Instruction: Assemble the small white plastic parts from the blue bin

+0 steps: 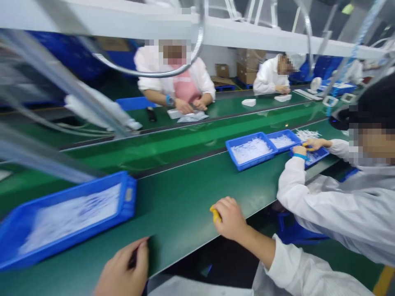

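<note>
My left hand (125,267) is at the bottom of the view, over the green work surface (182,193). Its thumb and forefinger are bent together in a pinch, and whatever is between them is too small or hidden to name. Close to the front edge of the bench, my right hand (231,220) is closed around a yellow-handled tool (215,214); the rest of the tool is hidden by the fingers. Beyond my left hand stands a long blue tray (127,195) holding many small white pieces (77,216).
Two blue trays (239,166) with white pieces stand farther right. Beside me a co-worker (324,197) works over another tray with a yellow-handled tool. Across the green conveyor channel (166,142), another person (182,86) handles a pale packet. Metal posts and a flexible conduit (148,75) hang overhead.
</note>
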`<state>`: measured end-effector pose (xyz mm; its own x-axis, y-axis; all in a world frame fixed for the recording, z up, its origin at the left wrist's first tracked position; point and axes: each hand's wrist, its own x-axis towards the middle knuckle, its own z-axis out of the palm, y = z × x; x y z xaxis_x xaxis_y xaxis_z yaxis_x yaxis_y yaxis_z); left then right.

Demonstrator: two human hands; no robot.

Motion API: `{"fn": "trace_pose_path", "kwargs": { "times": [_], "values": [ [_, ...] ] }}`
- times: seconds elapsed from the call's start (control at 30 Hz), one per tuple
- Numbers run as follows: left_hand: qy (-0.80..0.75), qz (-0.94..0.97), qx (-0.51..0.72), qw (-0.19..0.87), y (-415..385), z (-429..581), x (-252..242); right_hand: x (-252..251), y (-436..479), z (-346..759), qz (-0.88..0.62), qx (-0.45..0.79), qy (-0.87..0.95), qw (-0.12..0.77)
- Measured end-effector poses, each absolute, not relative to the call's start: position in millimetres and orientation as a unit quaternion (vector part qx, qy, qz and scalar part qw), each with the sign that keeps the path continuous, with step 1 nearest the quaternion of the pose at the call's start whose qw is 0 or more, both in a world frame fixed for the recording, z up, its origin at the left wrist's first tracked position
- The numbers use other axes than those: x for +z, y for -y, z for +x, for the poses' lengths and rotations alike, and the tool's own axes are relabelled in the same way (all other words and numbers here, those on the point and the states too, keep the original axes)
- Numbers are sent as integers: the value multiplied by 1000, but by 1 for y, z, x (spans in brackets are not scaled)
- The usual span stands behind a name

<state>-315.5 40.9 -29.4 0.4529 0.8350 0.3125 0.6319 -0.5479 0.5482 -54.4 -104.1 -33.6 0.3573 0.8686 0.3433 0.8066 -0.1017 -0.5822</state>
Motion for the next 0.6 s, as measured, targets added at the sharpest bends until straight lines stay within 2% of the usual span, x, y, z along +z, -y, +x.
{"fn": "trace_pose_path", "kwargs": {
  "times": [0.03, 0.17, 0.47, 0.6],
  "values": [
    [-488, 804, 311, 138, -43, -314, -29, -34, 105, -53, -737, 38, 563, 372],
    [-494, 798, 313, 146, -47, -311, -30, -36, 105, -48, -705, 36, 568, 423],
    [-483, 790, 339, 163, -39, -305, -39, -61, 110, -24, -694, -40, 602, 394],
    [-492, 791, 332, 150, -40, -305, -44, -54, 107, -23, -692, -23, 576, 434]
  ]
}}
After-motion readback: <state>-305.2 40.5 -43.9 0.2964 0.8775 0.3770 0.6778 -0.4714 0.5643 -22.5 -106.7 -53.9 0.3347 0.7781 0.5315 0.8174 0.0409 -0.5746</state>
